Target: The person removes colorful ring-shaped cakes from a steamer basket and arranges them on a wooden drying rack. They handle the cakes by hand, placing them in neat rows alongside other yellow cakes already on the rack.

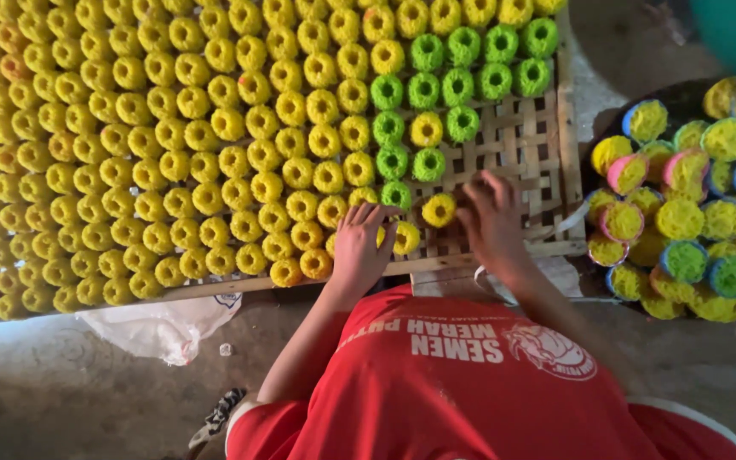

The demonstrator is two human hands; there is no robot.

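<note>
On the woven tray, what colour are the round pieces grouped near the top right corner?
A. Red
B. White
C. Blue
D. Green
D: the round pieces grouped near the top right of the woven tray are green, while almost all the others on it are yellow.

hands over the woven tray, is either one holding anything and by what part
Left hand rests flat on yellow rings, gripping nothing. Right hand is beside one yellow ring; blurred, so any hold cannot be told.
</note>
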